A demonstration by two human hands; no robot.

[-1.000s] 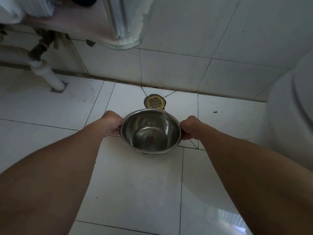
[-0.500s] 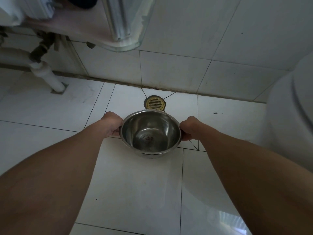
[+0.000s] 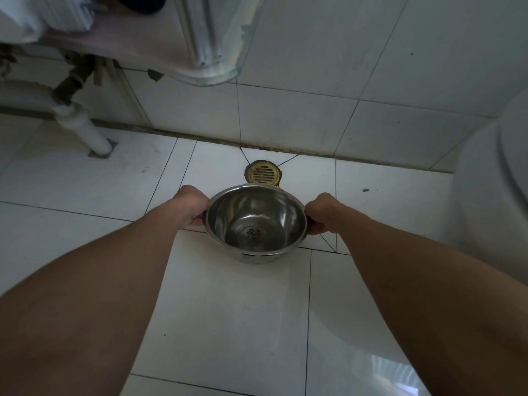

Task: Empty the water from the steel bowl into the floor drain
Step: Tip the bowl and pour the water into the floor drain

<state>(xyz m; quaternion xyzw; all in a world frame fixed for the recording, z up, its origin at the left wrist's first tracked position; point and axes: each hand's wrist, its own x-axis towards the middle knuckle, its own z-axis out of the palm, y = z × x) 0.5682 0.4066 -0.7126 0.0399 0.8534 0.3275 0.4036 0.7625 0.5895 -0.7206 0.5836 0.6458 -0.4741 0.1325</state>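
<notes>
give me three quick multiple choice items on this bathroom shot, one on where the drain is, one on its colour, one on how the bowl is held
1. The floor drain lies:
A. just beyond the steel bowl, near the wall
B. beside the white pipe
C. behind the person

2. The drain's grate is:
A. black
B. brass-gold
C. white

3. The bowl is:
A. set on the floor
B. upside down
C. held by both hands, opening up

Answers:
1 A, the grate shows just past the bowl's far rim.
2 B, it is yellowish metal.
3 C, the left hand and right hand grip opposite sides.

Floor (image 3: 228,324): white glossy tiles, thin dark grout lines. Brass slotted floor drain (image 3: 263,174) set near far edge by wall. White pipe (image 3: 85,130) entered floor at far left. Small dark speck (image 3: 365,190) right of drain.
</notes>
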